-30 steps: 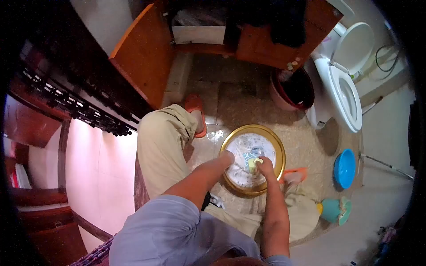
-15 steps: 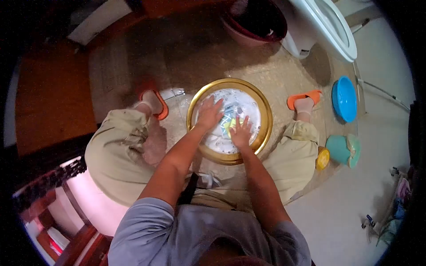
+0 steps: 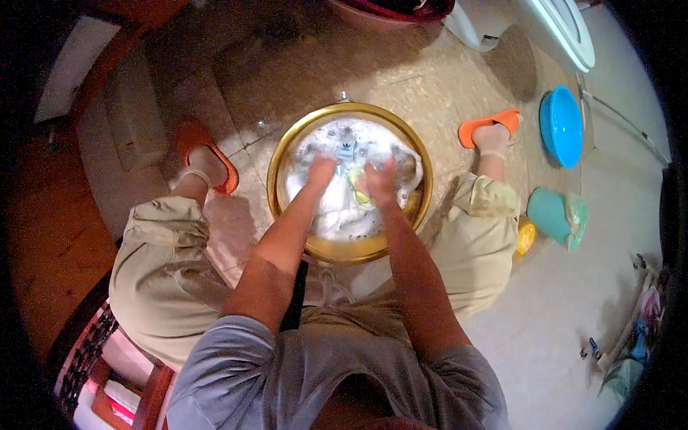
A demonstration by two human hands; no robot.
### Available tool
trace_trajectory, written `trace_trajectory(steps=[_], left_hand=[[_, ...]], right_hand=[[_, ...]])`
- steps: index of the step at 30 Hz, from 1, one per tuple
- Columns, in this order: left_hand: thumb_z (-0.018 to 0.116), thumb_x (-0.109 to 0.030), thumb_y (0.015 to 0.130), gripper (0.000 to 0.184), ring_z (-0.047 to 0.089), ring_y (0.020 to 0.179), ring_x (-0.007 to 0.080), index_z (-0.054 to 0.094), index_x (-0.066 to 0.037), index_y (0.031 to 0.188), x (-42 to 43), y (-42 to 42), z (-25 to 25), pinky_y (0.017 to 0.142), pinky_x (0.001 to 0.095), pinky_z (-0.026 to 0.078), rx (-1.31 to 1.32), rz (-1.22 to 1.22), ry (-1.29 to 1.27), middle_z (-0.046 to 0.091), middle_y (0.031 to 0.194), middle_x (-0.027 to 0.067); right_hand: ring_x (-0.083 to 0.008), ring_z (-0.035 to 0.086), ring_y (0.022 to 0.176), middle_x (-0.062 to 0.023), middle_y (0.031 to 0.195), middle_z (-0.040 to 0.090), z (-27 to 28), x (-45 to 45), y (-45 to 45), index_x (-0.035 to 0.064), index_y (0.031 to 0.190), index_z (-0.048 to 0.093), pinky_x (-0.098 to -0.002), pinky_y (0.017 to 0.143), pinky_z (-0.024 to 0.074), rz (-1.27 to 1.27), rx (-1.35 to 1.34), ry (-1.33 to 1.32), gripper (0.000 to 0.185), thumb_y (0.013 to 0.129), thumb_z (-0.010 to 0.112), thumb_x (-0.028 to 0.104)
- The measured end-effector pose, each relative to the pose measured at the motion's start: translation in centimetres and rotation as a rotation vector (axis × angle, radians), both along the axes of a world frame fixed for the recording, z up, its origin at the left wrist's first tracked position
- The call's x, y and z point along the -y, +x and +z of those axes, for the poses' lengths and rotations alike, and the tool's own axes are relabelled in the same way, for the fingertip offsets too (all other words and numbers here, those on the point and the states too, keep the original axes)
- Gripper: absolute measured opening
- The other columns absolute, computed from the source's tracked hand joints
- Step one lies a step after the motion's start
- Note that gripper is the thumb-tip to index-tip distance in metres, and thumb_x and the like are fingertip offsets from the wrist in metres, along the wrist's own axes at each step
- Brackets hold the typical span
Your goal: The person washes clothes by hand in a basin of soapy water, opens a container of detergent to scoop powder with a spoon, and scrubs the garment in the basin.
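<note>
Where floor tiles (image 3: 401, 93) spread, gold basin (image 3: 275, 172), toilet (image 3: 573, 44)

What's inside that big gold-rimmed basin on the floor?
Inside the gold-rimmed basin are suds and light wet cloth with a blue logo patch. Both the left hand and right hand are in there. Foam hides whatever lies beneath.

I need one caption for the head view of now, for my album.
Left hand and right hand on sudsy white cloth in a golden basin, blue bowl farther right.
</note>
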State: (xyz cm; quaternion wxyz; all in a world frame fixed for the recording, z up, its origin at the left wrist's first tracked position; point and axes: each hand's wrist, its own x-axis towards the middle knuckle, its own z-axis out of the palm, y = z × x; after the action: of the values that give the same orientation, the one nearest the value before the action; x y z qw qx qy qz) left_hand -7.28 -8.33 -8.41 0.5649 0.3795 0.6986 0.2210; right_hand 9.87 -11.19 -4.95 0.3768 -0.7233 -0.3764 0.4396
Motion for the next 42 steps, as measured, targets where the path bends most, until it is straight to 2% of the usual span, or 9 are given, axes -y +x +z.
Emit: trace_trajectory(steps=[3,7,17,25,31,35,38,41,42], left_hand=[[0.049,-0.031,0.081,0.037,0.058,0.093,0.0297,0.060,-0.004,0.103,-1.3,0.4,5.1,0.085,0.0402,0.045,1.038,0.568,-0.418,0.062,0.101,0.0146],[0.047,-0.025,0.082,0.028,0.058,0.082,0.0259,0.061,-0.006,0.097,-0.5,-0.3,13.5,0.076,0.0390,0.047,1.236,0.451,-0.479,0.061,0.089,0.0115],[0.045,-0.017,0.080,0.022,0.057,0.076,0.0219,0.060,-0.006,0.093,1.1,0.7,11.4,0.073,0.0387,0.046,0.707,0.435,0.105,0.060,0.084,0.0112],[0.055,-0.024,0.081,0.040,0.052,0.106,0.0356,0.052,-0.011,0.119,2.5,0.1,14.7,0.093,0.0412,0.040,-0.943,-0.330,0.689,0.045,0.127,0.0199],[0.054,-0.027,0.084,0.039,0.058,0.097,0.0329,0.052,-0.018,0.121,-1.1,-0.2,9.8,0.086,0.0414,0.045,-0.411,-0.637,-0.020,0.059,0.114,0.0093],[0.058,-0.025,0.082,0.028,0.061,0.085,0.0263,0.059,-0.015,0.109,-2.8,-0.5,5.1,0.077,0.0392,0.049,0.519,0.080,-0.080,0.065,0.093,0.0090],[0.062,-0.024,0.082,0.026,0.062,0.073,0.0228,0.060,-0.013,0.105,-2.6,-0.5,12.2,0.068,0.0372,0.051,1.302,0.520,-0.407,0.064,0.087,0.0102],[0.057,-0.025,0.085,0.021,0.061,0.077,0.0203,0.060,-0.009,0.097,-0.4,0.9,10.5,0.066,0.0324,0.051,1.430,0.389,-0.235,0.064,0.088,0.0085],[0.058,-0.025,0.083,0.021,0.061,0.075,0.0205,0.060,-0.008,0.095,1.8,1.1,2.7,0.065,0.0329,0.051,0.898,0.353,-0.160,0.063,0.086,0.0078]], right_hand=[[-0.0259,0.055,0.087,-0.0140,0.097,0.053,6.2,0.1,-3.7,0.0050,0.116,0.051,-0.0349,0.070,0.0475,0.059,-0.159,0.033,0.043,0.073,0.060,0.005],[-0.0286,0.055,0.088,-0.0122,0.095,0.052,16.6,2.3,-7.3,0.0050,0.094,0.063,-0.0380,0.070,0.0471,0.461,0.315,0.385,0.028,0.067,0.065,0.011],[-0.0392,0.054,0.086,-0.0197,0.103,0.053,14.5,-1.9,-0.9,0.0065,0.086,0.058,-0.0447,0.075,0.0461,0.424,0.626,-0.044,0.020,0.078,0.057,0.025],[-0.0457,0.031,0.123,-0.0156,0.129,0.043,11.0,1.1,-1.5,0.0108,0.121,0.051,-0.0660,0.084,0.0341,0.727,1.024,0.117,0.057,0.072,0.063,0.037],[-0.0340,0.049,0.108,-0.0155,0.112,0.053,3.7,-0.8,0.7,0.0059,0.110,0.056,-0.0422,0.087,0.0428,0.610,0.483,-0.005,0.045,0.069,0.067,0.022],[-0.0312,0.056,0.096,-0.0157,0.097,0.057,8.4,-3.2,-3.2,0.0028,0.103,0.058,-0.0364,0.082,0.0454,0.352,-0.017,0.011,0.039,0.066,0.066,0.011],[-0.0327,0.054,0.091,-0.0163,0.093,0.054,16.0,0.0,-6.5,0.0042,0.103,0.058,-0.0385,0.082,0.0451,0.599,0.378,0.406,0.039,0.065,0.064,0.009],[-0.0346,0.054,0.086,-0.0160,0.091,0.052,20.7,2.7,-9.5,0.0050,0.100,0.057,-0.0411,0.078,0.0449,0.683,0.503,0.464,0.032,0.069,0.062,0.012],[-0.0353,0.053,0.084,-0.0160,0.091,0.052,21.1,3.4,-9.5,0.0051,0.099,0.056,-0.0422,0.077,0.0449,0.691,0.514,0.461,0.029,0.071,0.061,0.013]])
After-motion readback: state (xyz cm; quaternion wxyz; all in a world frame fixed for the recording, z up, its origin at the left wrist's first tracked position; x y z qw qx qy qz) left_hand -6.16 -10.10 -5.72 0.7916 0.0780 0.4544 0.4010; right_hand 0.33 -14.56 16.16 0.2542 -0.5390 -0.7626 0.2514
